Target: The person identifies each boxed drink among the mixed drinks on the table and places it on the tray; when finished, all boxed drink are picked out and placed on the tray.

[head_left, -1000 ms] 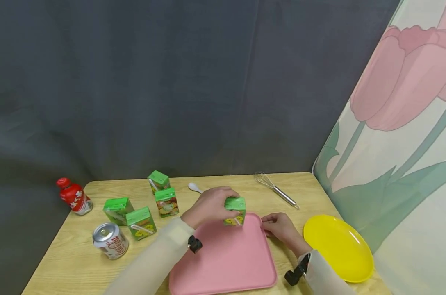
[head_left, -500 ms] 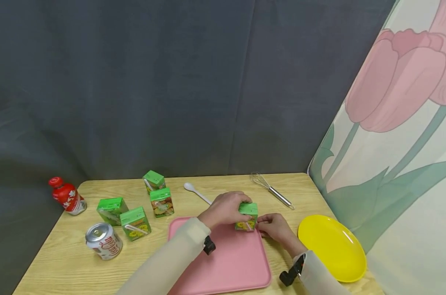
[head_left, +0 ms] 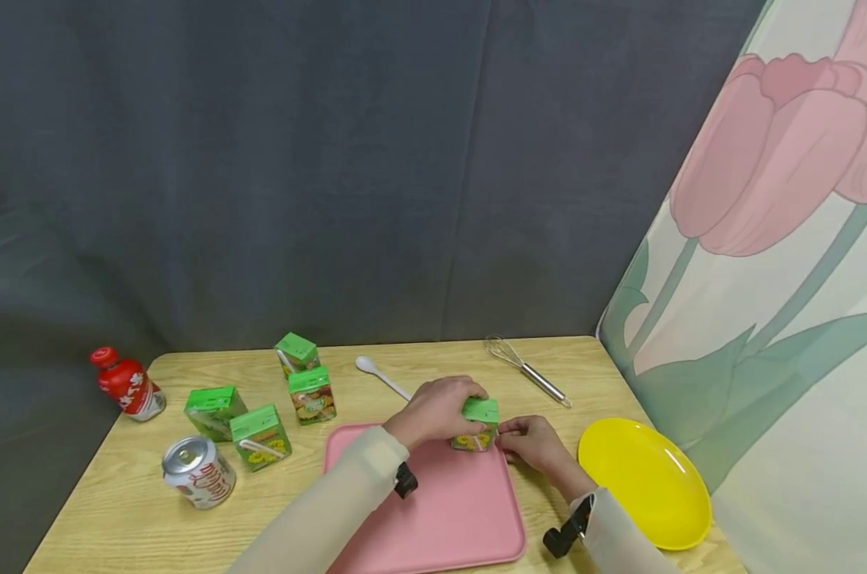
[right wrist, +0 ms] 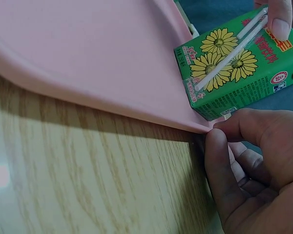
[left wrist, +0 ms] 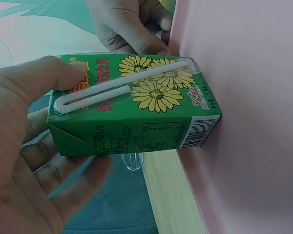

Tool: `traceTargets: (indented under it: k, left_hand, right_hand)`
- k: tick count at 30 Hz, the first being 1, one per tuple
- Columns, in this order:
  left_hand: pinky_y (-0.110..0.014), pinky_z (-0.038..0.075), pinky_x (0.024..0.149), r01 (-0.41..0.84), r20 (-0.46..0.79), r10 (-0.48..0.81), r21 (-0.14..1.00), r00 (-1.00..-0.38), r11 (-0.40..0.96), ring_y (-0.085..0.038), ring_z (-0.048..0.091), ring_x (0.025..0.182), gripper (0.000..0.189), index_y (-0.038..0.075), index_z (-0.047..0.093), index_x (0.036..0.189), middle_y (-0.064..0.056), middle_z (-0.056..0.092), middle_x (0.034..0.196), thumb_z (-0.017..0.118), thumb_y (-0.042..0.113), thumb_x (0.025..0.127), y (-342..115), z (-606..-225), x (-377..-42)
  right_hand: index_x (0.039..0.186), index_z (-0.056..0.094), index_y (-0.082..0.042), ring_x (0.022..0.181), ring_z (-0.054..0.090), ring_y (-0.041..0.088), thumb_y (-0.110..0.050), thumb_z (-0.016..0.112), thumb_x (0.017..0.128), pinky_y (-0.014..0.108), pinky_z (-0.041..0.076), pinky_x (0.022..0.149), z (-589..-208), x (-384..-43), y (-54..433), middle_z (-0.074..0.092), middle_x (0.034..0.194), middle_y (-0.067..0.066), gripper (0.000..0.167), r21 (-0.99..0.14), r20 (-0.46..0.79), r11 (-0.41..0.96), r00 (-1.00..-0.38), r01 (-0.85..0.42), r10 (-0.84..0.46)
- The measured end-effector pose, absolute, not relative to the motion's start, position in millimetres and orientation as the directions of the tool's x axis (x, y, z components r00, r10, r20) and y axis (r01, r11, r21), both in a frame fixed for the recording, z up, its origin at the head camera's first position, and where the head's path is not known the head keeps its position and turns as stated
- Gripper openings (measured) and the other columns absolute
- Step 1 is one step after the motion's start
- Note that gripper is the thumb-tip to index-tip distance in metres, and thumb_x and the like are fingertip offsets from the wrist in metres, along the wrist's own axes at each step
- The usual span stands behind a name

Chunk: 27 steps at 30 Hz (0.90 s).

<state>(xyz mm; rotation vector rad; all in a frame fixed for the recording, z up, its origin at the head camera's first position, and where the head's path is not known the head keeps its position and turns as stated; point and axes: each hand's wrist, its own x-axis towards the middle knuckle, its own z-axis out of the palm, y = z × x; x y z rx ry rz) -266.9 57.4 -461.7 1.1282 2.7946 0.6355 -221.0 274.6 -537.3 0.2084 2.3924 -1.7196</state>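
My left hand (head_left: 437,408) holds a small green drink carton (head_left: 482,411) upright at the far right corner of the pink tray (head_left: 448,518). In the left wrist view the thumb lies on the face of the carton (left wrist: 136,97) with the straw and yellow flowers, and fingers are behind it. The carton's base meets the tray's surface. My right hand (head_left: 537,445) is at the same corner. The right wrist view shows the thumb and forefinger of the right hand (right wrist: 256,165) pinching the tray's rim (right wrist: 136,117), just beside the carton.
Several more green cartons (head_left: 261,437) stand on the left of the wooden table, near a silver can (head_left: 200,472) and a red bottle (head_left: 128,386). Behind the tray lie a white spoon (head_left: 382,375) and a whisk (head_left: 530,373). A yellow plate (head_left: 645,484) is at the right.
My left hand has carried the carton rightward over the tray into its far right corner, beside the right hand. My right hand has stayed at that corner. The view has shifted slightly.
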Motion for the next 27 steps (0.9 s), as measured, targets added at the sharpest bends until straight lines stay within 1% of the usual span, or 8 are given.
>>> traceTargets:
  k: [3,6,11,15,18,21,24,27]
  left_hand:
    - [-0.027,0.047,0.070,0.643,0.085,0.678,0.420,-0.730,0.640,-0.005,0.054,0.086,0.050,0.026,0.067,0.130,0.011,0.061,0.111,0.079,0.049,0.087,56.6,-462.6,-266.3]
    - [-0.029,0.047,0.071,0.638,0.091,0.675,0.440,-0.732,0.632,-0.006,0.055,0.091,0.056,0.026,0.063,0.136,0.010,0.061,0.116,0.075,0.053,0.089,51.5,-464.1,-263.9]
    - [-0.034,0.051,0.076,0.641,0.168,0.639,0.421,-0.751,0.642,-0.010,0.058,0.106,0.060,0.027,0.057,0.143,0.007,0.059,0.126,0.067,0.058,0.093,22.1,-462.0,-253.6]
    - [-0.037,0.052,0.074,0.627,0.237,0.585,0.391,-0.776,0.674,-0.016,0.059,0.108,0.052,0.023,0.060,0.140,0.006,0.060,0.123,0.068,0.049,0.096,-26.2,-454.0,-239.5]
    - [-0.042,0.053,0.078,0.597,0.282,0.527,0.368,-0.802,0.712,-0.021,0.060,0.111,0.048,0.019,0.064,0.136,0.002,0.062,0.124,0.072,0.041,0.095,-72.1,-447.8,-228.5]
    - [-0.049,0.053,0.084,0.540,0.308,0.451,0.345,-0.838,0.768,-0.029,0.059,0.117,0.046,0.016,0.066,0.133,-0.004,0.062,0.128,0.075,0.036,0.093,-120.2,-441.3,-218.0]
    - [-0.052,0.054,0.077,0.466,0.297,0.377,0.343,-0.877,0.815,-0.032,0.060,0.113,0.045,0.014,0.067,0.132,-0.007,0.063,0.126,0.077,0.034,0.092,-162.8,-434.4,-209.2]
    - [-0.054,0.053,0.075,0.402,0.267,0.322,0.347,-0.909,0.847,-0.035,0.059,0.114,0.046,0.014,0.066,0.132,-0.008,0.062,0.127,0.078,0.033,0.092,-194.2,-429.8,-203.7]
  right_hand:
    - [0.108,0.068,0.011,0.074,0.067,0.019,-0.001,0.074,0.090,0.033,0.059,0.066,-537.0,-221.4,275.1,0.070,0.088,0.012,0.023,-0.920,-0.234,0.320,-0.972,0.226,0.014]
    - [0.108,0.068,0.011,0.074,0.067,0.019,-0.002,0.074,0.089,0.032,0.059,0.066,-536.2,-221.2,275.2,0.070,0.088,0.012,0.024,-0.918,-0.237,0.323,-0.971,0.229,0.017]
    - [0.108,0.068,0.012,0.074,0.066,0.018,-0.002,0.074,0.089,0.032,0.059,0.066,-535.7,-218.9,274.9,0.069,0.089,0.012,0.024,-0.919,-0.236,0.323,-0.972,0.227,0.010]
    - [0.107,0.067,0.012,0.072,0.066,0.018,0.001,0.073,0.088,0.031,0.059,0.065,-537.9,-214.9,275.7,0.069,0.088,0.012,0.022,-0.919,-0.244,0.314,-0.969,0.240,0.026]
    - [0.108,0.066,0.013,0.073,0.066,0.019,0.002,0.072,0.089,0.032,0.059,0.065,-538.4,-212.1,277.2,0.068,0.089,0.013,0.022,-0.922,-0.247,0.302,-0.969,0.242,0.022]
    - [0.110,0.065,0.014,0.075,0.066,0.020,0.001,0.071,0.091,0.032,0.059,0.066,-537.3,-212.1,277.9,0.068,0.090,0.015,0.024,-0.927,-0.245,0.294,-0.970,0.232,-0.008]
    - [0.112,0.064,0.014,0.076,0.066,0.020,0.000,0.071,0.091,0.031,0.059,0.067,-535.6,-214.7,277.1,0.068,0.091,0.015,0.026,-0.927,-0.244,0.299,-0.969,0.224,-0.032]
    - [0.112,0.064,0.014,0.076,0.066,0.020,0.000,0.072,0.091,0.032,0.059,0.066,-535.8,-219.4,275.6,0.068,0.092,0.014,0.026,-0.926,-0.243,0.307,-0.969,0.220,-0.040]
